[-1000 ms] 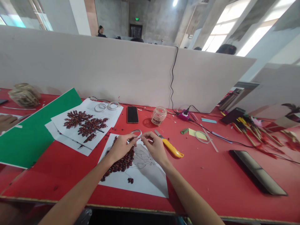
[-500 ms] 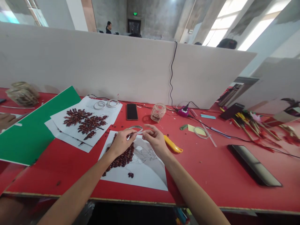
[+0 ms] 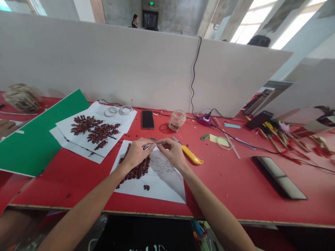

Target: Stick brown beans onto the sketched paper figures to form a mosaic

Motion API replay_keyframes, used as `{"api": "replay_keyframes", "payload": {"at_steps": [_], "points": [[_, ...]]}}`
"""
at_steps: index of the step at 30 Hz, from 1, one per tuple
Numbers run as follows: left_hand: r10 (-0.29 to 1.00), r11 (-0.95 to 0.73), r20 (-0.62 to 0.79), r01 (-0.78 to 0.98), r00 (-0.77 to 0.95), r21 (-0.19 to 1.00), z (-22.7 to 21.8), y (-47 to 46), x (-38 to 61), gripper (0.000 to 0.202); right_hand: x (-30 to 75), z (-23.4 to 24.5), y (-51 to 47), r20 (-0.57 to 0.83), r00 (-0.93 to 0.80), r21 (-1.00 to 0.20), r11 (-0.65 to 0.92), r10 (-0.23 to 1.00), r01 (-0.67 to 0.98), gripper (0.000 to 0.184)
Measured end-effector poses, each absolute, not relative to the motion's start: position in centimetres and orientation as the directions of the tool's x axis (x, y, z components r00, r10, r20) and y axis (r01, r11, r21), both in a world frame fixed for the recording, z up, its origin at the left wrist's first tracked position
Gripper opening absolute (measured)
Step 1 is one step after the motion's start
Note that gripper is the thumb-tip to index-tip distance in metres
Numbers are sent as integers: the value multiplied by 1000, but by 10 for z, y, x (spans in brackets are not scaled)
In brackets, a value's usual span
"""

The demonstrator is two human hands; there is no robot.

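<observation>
My left hand [image 3: 140, 151] is closed around a thin ring-shaped tape roll [image 3: 152, 139], of which only a slim pale edge shows by the fingers. My right hand [image 3: 171, 151] meets it, thumb and fingers pinched at what looks like the loose end of the tape; the fingertips mostly hide it. Below both hands lies a white sheet [image 3: 162, 190] bearing a pencil drawing. Dark red-brown seeds [image 3: 140, 169] cover its left part, with a few loose ones [image 3: 146, 187] lower down. Beside my right hand rests a yellow utility knife [image 3: 192, 155], blade extended.
Another seed-covered picture [image 3: 99, 130] and tape rings [image 3: 126, 110] lie left, beside a green board [image 3: 65, 104]. Behind are a phone [image 3: 148, 120], a glass jar [image 3: 177, 120] and a purple power adapter [image 3: 205, 120]. A dark case [image 3: 280, 178] lies right. A co-worker's hand [image 3: 7, 128] shows far left.
My hands have come together, and my right fingers have closed into a pinch against the left ones. The ring has turned and shows less. The view has tilted down slightly.
</observation>
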State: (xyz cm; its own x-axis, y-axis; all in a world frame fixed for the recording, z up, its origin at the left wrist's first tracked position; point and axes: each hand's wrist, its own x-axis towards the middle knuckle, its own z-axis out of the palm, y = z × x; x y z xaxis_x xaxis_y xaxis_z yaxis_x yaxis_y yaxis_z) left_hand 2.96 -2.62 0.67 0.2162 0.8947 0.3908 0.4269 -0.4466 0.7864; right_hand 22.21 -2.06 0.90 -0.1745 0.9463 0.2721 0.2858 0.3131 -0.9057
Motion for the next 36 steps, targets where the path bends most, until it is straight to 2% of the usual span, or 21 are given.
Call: {"api": "replay_keyframes", "payload": {"at_steps": [4,7,13,16,18,20,22,24,25,27,30,33,36], "points": [[883,-467,422,451,203,760,8,-27,31,19,221,12,-22,378,-195,-830,425,905,363,15],[890,-455,419,423,181,784,7,-27,32,17,220,14,-23,442,-205,-777,487,873,399,16],[946,-319,287,296,149,900,-1,-21,36,21,214,8,-25,595,-229,-661,631,770,406,10],[964,-262,240,259,114,930,1,-16,29,28,214,7,-28,627,-245,-615,663,739,427,13],[948,-306,314,396,45,866,4,-12,16,27,215,10,-32,578,-236,-683,621,781,383,13],[898,-342,441,640,5,688,7,-9,-1,21,219,14,-36,441,-208,-837,483,873,255,11],[876,-299,482,812,24,502,9,-8,-13,18,223,16,-42,209,-213,-974,222,954,39,21],[893,-271,447,852,50,448,12,-10,-17,21,227,16,-49,-20,-261,-980,-70,965,-184,34],[902,-292,426,825,70,484,15,-12,-14,23,228,16,-53,-98,-273,-949,-172,957,-263,38],[915,-358,385,682,121,637,23,-18,-2,23,229,17,-61,-179,-277,-894,-274,944,-355,41],[938,-347,302,423,171,837,39,-31,22,21,227,22,-71,-196,-280,-869,-299,940,-395,45],[950,-307,263,370,166,877,52,-43,37,16,225,27,-75,-164,-276,-889,-263,947,-375,49],[957,-290,262,428,125,856,56,-47,41,11,223,27,-77,-145,-262,-910,-232,954,-344,49]]}}
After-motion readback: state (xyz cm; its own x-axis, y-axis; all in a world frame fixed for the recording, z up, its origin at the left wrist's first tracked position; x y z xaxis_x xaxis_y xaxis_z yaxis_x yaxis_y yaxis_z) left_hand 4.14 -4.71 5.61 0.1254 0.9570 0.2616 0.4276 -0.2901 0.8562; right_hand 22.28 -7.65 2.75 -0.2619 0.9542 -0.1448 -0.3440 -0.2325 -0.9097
